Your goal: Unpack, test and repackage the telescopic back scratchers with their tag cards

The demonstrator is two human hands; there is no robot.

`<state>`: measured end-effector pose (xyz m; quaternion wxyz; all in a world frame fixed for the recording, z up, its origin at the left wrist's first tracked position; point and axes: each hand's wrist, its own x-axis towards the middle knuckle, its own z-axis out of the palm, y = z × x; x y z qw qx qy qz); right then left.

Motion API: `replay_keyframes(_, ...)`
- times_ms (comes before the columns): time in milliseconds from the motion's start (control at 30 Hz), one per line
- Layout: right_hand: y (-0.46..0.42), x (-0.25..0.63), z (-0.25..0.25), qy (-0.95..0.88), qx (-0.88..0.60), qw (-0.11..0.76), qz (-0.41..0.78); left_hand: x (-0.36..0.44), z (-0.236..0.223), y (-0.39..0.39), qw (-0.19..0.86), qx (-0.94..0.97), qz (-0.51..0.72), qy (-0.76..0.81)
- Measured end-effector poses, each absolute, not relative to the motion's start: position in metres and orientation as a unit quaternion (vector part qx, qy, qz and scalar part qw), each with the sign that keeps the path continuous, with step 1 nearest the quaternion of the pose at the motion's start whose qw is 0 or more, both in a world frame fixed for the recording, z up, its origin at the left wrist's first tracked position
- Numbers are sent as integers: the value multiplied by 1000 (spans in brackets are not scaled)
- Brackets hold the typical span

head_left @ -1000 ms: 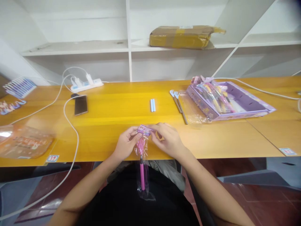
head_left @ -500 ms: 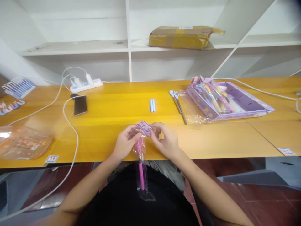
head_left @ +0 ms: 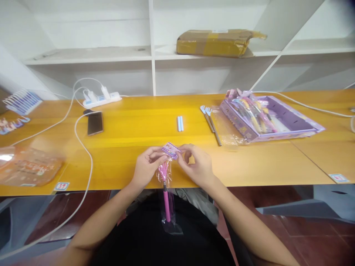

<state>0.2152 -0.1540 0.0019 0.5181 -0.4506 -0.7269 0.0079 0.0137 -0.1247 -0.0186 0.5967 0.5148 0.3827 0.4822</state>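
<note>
A pink back scratcher in a clear plastic bag hangs down past the table's front edge, over my lap. Its hand-shaped end points up. At the bag's top is a purple printed card. My left hand pinches the card's left lower side, thumb in front. My right hand pinches the card's right edge between thumb and index finger. Beyond my hands lie two light-blue handle sleeves and, to their right, two metal rods with light-blue claw heads.
To the right, a purple tray holds several bagged scratchers, with loose clear film beside it. A phone, a power strip, a white cable and an orange bag lie left. A taped parcel sits on the shelf.
Both hands keep their pinch on the card, which is turned slightly more toward me. The bagged scratcher has shifted very slightly upward.
</note>
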Motion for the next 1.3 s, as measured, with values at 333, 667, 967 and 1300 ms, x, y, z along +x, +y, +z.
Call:
replay_keyframes(333,-154,217,2,-758,-423,497,1,14,-21,-124,592,527,472,386)
replay_keyframes(667,-153,226,5,-810,-375,450,-9,14,-16,-126,593,532,471,378)
replay_keyframes(967,-154,226,3,-827,-369,424,22,14,-14,-127,589,542,469,372)
replay_keyframes(1300,-155,221,3,-781,-358,479,182,13,-15,-128,574,552,481,367)
